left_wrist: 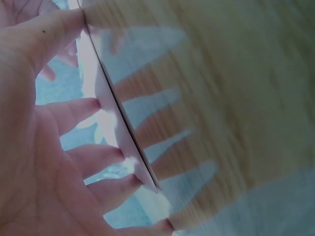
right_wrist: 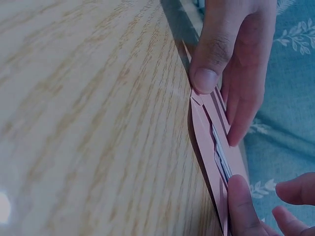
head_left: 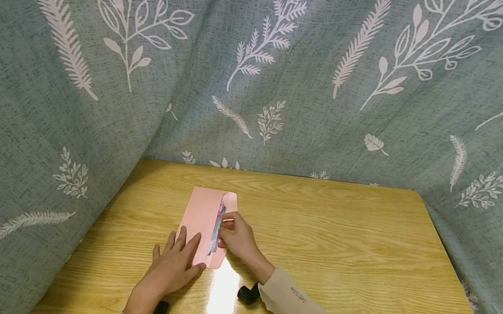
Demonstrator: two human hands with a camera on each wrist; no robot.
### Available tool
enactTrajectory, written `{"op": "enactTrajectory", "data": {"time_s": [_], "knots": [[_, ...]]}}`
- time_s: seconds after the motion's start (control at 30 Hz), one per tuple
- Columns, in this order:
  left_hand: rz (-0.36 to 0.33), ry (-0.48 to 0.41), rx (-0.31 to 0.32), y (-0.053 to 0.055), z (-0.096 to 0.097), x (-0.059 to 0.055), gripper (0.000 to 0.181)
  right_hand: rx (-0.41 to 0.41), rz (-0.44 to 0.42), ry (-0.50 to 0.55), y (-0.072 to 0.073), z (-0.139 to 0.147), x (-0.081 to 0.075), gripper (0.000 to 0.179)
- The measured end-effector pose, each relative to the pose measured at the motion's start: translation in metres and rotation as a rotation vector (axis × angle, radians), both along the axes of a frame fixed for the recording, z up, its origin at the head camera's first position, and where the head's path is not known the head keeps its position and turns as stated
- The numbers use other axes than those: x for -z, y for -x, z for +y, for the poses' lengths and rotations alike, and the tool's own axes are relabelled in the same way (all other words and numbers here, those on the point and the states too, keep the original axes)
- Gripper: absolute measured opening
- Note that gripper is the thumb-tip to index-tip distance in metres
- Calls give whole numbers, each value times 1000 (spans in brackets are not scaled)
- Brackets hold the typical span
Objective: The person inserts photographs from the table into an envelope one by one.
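Observation:
A pink envelope (head_left: 200, 210) lies on the table, its opening and flap toward the right. Grey-blue printed papers (head_left: 213, 239) with a purple-pink patch show along that opening. My left hand (head_left: 168, 270) rests on the envelope's near left part with its fingers spread, the thumb at the near edge. At the opening, my right hand (head_left: 239, 237) has bent fingertips against the papers' exposed edge. In the right wrist view, one right fingertip (right_wrist: 239, 189) touches that edge, while the other right fingers (right_wrist: 295, 189) stand apart from it. The papers' inner part is hidden inside the envelope.
The wooden table (head_left: 339, 236) extends right of the envelope, with a bright reflection near its front. A leaf-patterned blue-green curtain (head_left: 300, 121) hangs behind the table and along both sides. Black wrist devices (head_left: 249, 294) sit below each wrist.

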State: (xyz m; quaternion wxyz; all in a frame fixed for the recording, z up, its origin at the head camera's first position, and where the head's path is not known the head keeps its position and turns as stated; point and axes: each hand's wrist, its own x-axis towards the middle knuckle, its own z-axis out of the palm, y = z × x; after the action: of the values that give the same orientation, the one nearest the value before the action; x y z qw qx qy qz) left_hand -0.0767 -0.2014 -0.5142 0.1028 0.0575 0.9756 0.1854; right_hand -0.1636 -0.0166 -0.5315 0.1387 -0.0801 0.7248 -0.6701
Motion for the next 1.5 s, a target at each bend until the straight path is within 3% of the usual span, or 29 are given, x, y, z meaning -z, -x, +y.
{"op": "enactTrajectory", "data": {"time_s": [0.53,1.5], "knots": [[2,6,-4,3,0,1,77,-5,98,-136,0,-8,-5,28],[-2,-9,3,9,-1,-2,78,-3,111,-131,9,5,6,21]]}}
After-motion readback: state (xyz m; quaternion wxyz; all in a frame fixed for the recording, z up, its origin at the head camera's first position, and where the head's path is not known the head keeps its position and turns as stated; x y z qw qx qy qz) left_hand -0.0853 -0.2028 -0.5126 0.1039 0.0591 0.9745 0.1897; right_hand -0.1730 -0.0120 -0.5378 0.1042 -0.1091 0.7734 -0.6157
